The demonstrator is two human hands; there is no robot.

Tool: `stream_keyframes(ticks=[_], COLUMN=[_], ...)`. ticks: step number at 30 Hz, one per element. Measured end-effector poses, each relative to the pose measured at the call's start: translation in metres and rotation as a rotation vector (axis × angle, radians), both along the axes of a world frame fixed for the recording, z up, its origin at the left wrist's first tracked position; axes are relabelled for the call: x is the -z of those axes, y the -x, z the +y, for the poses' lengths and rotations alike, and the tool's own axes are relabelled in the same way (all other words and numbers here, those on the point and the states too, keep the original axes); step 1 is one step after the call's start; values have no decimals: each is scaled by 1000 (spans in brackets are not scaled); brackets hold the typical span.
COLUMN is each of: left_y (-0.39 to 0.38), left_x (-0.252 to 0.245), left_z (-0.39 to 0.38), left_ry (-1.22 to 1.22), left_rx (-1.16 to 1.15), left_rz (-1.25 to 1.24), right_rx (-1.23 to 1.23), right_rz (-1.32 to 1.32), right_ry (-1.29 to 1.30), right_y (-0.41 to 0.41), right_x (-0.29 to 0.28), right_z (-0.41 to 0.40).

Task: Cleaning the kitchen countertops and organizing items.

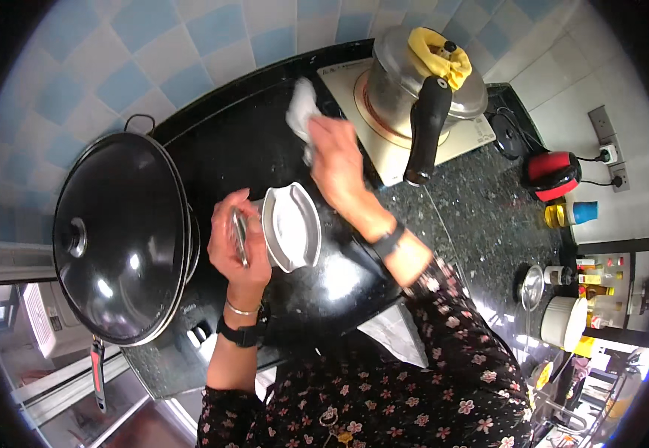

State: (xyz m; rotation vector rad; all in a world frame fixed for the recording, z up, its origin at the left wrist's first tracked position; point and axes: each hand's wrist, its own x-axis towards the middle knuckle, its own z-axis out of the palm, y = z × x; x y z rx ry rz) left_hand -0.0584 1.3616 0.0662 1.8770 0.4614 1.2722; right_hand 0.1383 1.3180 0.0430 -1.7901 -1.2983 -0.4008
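Observation:
My left hand (239, 238) grips the handle side of a small metal pot (292, 227) with a pouring lip on opposite sides of its rim. The pot's opening faces up towards me, and the fingers hide part of its wall. Farther forward, my right hand (337, 159) holds a crumpled white cloth (302, 109), blurred, over a black glass cooktop (229, 145). Whether the cloth touches the surface cannot be told. To the left of my left hand sits a large black wok lid (123, 235), covering a wok on the cooktop.
A metal pressure cooker (400, 84) with a black handle and yellow cloth (442, 56) stands on a light-coloured hob (394, 159). The wok's handle (97, 375) sticks out past the counter edge. Rightward are a red appliance (551, 175), a sieve (533, 285) and a white pot (562, 323).

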Motion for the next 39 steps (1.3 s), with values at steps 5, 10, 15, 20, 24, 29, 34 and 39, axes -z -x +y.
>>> stream_keyframes(ticks=[5,10,15,20,24,29,34,39], left_y=[-24,-38,-69,-110,-118,-133,-137,-145], left_x=[2,3,3,9,14,17,26,24], left_z=[1,23,44,69,92,103,119,107], left_ry=[29,59,97,155,97,139,207,91], left_rx=[-34,-98,-117,-105,-58,140,18,-415], left_rz=[18,-71,-164,-207,-156,-130,-154,3], right_rx=[145,36,-41,17,59,156,187,-87], right_rz=[-292,-227,-158,-70,-23,2,307,393], right_ry=[369,524,539,616,709,722,471,284], right_y=[-76,-58,-22,1,16,13,24,85], right_x=[94,108,94,75,59,51,30,30], right_z=[101,85,-7,-113,-181,-239,-239,-197])
